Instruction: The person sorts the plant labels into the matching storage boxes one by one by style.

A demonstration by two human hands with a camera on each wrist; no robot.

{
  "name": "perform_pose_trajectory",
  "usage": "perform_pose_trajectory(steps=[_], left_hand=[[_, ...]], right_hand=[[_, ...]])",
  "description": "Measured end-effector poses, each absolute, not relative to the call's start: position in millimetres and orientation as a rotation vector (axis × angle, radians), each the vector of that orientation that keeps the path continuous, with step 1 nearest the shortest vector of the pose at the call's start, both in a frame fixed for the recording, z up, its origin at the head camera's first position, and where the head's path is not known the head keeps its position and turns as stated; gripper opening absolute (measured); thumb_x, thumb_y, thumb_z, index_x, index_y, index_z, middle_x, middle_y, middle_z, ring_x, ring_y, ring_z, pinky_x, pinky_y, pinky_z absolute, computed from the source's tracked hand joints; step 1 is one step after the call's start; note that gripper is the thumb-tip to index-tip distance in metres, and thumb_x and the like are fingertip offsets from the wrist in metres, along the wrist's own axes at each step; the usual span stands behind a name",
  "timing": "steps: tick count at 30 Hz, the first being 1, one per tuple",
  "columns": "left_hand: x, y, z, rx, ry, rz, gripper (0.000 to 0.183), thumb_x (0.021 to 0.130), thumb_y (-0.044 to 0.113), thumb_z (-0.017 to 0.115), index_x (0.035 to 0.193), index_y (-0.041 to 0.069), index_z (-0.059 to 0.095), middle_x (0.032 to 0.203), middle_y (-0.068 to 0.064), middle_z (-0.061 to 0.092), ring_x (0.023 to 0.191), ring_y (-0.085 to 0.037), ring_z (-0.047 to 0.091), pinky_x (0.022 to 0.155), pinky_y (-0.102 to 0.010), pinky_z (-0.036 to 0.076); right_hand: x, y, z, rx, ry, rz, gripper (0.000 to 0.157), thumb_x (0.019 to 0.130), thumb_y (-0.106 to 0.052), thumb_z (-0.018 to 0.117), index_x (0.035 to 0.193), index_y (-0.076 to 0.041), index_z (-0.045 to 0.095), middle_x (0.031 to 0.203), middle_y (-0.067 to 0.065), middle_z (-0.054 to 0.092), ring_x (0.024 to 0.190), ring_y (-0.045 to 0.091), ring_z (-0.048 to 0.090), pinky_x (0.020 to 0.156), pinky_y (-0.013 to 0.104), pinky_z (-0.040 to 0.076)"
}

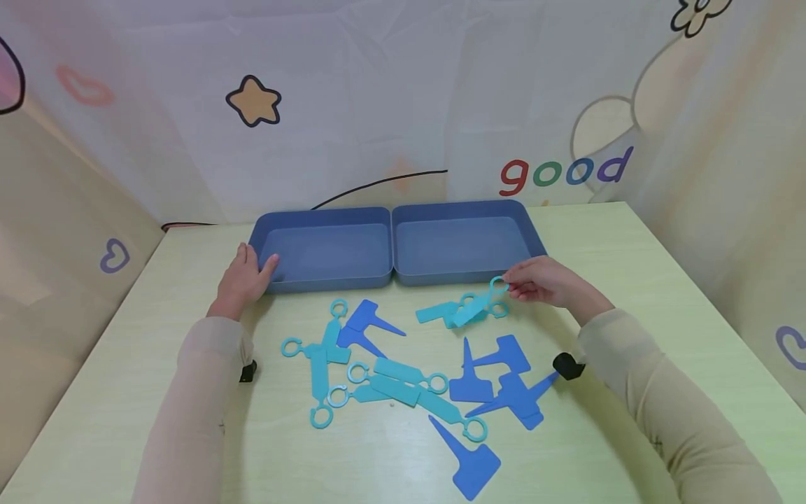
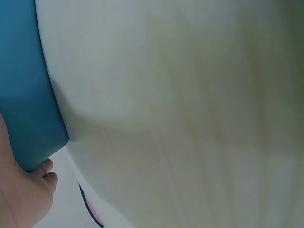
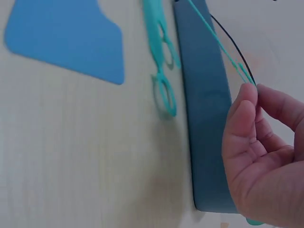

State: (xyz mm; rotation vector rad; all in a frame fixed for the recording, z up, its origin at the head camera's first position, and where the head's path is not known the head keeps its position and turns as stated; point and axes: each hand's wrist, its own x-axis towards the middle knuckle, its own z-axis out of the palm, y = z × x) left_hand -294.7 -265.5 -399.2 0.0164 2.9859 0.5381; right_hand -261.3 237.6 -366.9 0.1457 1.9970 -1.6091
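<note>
My left hand (image 1: 242, 281) grips the left blue-grey tray (image 1: 330, 283) at its near left corner, thumb over the rim and fingers along the outer side. In the left wrist view, curled fingertips (image 2: 49, 176) show past the tray's corner. My right hand (image 1: 543, 281) pinches a turquoise plant label (image 1: 472, 310) by its ring, in front of the right tray (image 1: 460, 278). The label's flat end slants down over other turquoise labels (image 1: 434, 312) lying on the table. In the right wrist view this held label appears edge-on, leading away from thumb and forefinger.
Turquoise ring labels (image 1: 320, 374) lie overlapping at the left, and more (image 1: 393, 390) in the middle. Blue T-shaped plant labels (image 1: 519, 397) are scattered at the right, one (image 1: 476, 472) near the front and a pair (image 1: 362, 318) left of centre. A printed curtain (image 1: 378, 105) hangs behind.
</note>
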Motion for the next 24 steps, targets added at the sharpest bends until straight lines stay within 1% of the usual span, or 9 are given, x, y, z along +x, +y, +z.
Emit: perform_pose_trajectory(steps=[6, 12, 19, 24], left_hand=[[-294, -266, -400, 0.020, 2.992, 0.542, 0.089, 0.088, 0.060, 0.010, 0.135, -0.014, -0.005, 0.143, -0.031, -0.008, 0.131, -0.046, 0.004, 0.106, -0.053, 0.012], [-295, -265, -400, 0.021, 2.996, 0.532, 0.090, 0.088, 0.061, 0.009, 0.135, -0.014, -0.005, 0.143, -0.031, -0.008, 0.131, -0.046, 0.003, 0.106, -0.053, 0.012], [-294, -266, -400, 0.018, 2.996, 0.537, 0.090, 0.088, 0.062, 0.009, 0.135, -0.013, -0.006, 0.143, -0.031, -0.009, 0.131, -0.046, 0.004, 0.105, -0.054, 0.013], [-293, -264, -400, 0.020, 2.982, 0.539, 0.089, 0.088, 0.061, 0.009, 0.135, -0.013, -0.007, 0.143, -0.030, -0.010, 0.131, -0.046, 0.002, 0.105, -0.054, 0.011]], right_hand=[[-269, 239, -361, 0.218, 1.863, -1.828, 0.008, 0.088, -0.012, 0.054, 0.087, -0.005, 0.059, 0.066, 0.000, 0.064, 0.060, 0.009, 0.061, 0.060, 0.018, 0.051], [-276, 233, -359, 0.334, 1.645, -2.080, 0.015, 0.087, -0.010, 0.054, 0.076, -0.010, 0.064, 0.069, 0.002, 0.065, 0.064, 0.011, 0.063, 0.063, 0.018, 0.051], [-285, 222, -360, 0.421, 1.368, -2.338, 0.005, 0.085, -0.009, 0.057, 0.084, -0.007, 0.062, 0.075, 0.005, 0.063, 0.070, 0.014, 0.062, 0.067, 0.020, 0.052], [-296, 216, -362, 0.532, 1.203, -2.435, 0.005, 0.085, -0.009, 0.057, 0.085, -0.005, 0.060, 0.075, 0.007, 0.062, 0.070, 0.014, 0.062, 0.067, 0.020, 0.051]])
